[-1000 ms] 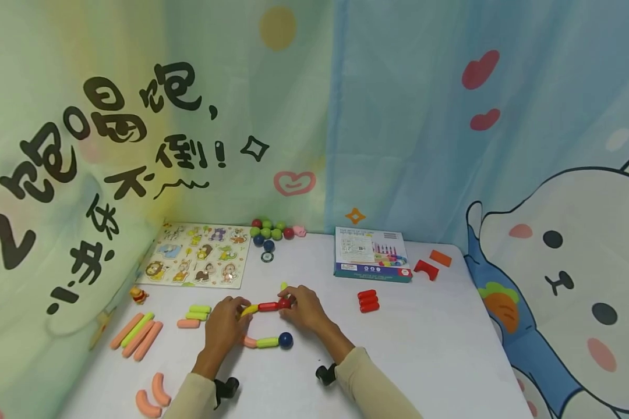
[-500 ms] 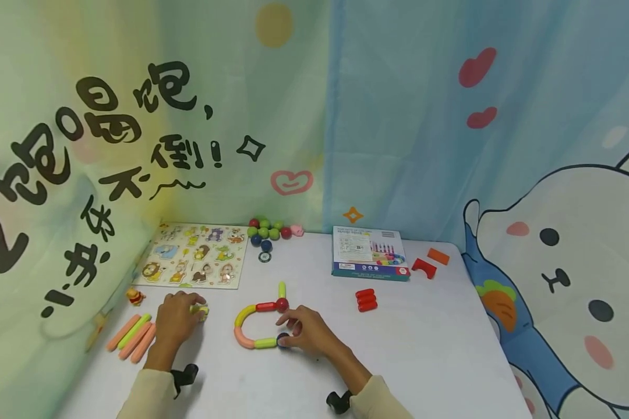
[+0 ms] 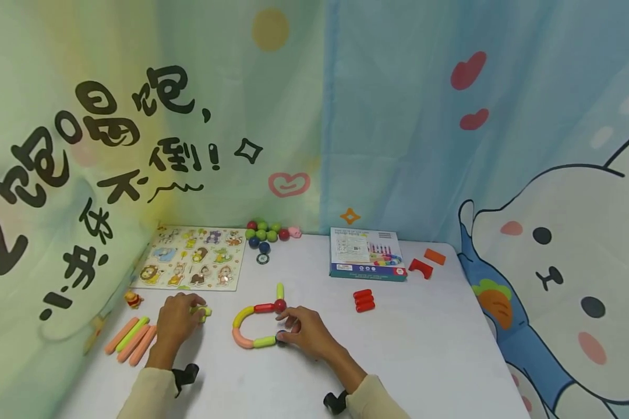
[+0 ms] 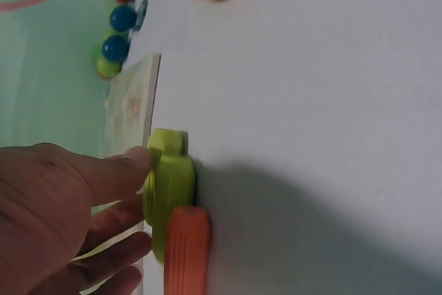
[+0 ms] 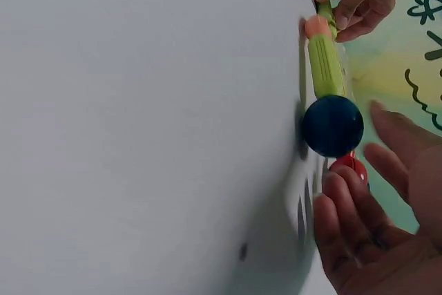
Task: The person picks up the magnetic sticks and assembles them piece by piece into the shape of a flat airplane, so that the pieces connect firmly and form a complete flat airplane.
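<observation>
Two hands now work apart: the left hand (image 3: 175,319), gone from the C-shaped chain (image 3: 236,329) on the table (image 3: 430,349), touches short green rods (image 4: 174,184), its pinch unclear; the right hand (image 3: 310,334), fingers parted, gripping nothing, flanks the chain's blue ball (image 5: 333,126). Attention shifts to loose rods.

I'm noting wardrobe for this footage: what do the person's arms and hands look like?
The left hand and right hand wear no gloves. The left sleeve and right sleeve are plain cream-beige. A small, rounded black device sits by each cuff: left device, right device.
</observation>
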### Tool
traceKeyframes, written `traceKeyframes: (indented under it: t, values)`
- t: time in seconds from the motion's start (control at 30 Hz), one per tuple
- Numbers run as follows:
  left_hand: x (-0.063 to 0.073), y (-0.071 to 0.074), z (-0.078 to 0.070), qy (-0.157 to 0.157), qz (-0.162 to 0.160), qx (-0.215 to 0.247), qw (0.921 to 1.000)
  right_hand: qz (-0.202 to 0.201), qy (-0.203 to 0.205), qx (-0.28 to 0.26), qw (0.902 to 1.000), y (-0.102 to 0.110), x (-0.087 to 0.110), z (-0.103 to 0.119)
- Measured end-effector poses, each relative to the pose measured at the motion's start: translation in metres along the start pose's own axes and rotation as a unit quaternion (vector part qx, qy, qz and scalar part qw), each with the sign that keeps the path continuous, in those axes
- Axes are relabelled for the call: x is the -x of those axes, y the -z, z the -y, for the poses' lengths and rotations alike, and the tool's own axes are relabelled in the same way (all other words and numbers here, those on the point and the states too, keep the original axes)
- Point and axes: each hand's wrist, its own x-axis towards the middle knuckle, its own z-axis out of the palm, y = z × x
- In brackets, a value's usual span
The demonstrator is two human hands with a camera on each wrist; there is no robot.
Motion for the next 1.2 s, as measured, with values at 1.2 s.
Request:
traceKeyframes:
  t: [1.2]
  values:
    - [0.009, -0.064, -0.084, -0.054, 0.019, 0.035, 0.9978, -0.062, 0.007, 0.342, 0.9377, 0.013, -0.166, 0.022]
